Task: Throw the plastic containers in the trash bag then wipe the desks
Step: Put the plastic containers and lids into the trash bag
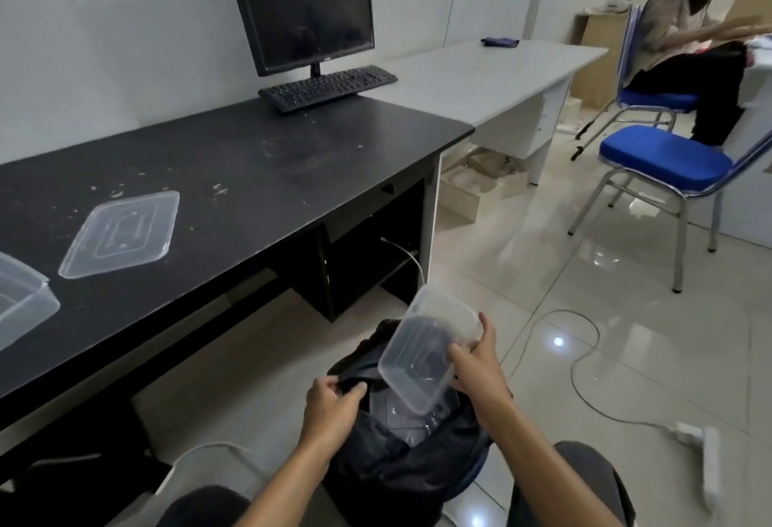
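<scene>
My right hand [476, 368] grips a clear plastic container [422, 353], tilted over the mouth of a black trash bag [401, 459] on the floor between my knees. My left hand [330, 405] pinches the bag's rim and holds it open. Something clear and shiny lies inside the bag. On the black desk [234, 167] a clear lid [119, 234] lies flat at the left. Another clear container [21, 305] sits at the desk's left edge, partly cut off. Crumbs dot the desk top.
A monitor [305, 4] and keyboard [328, 88] stand at the back of the black desk. A white desk [493, 75] with a dark cloth [499, 42] adjoins on the right. Two blue chairs [664, 163], a seated person, a floor cable and a power strip [706, 455] fill the right.
</scene>
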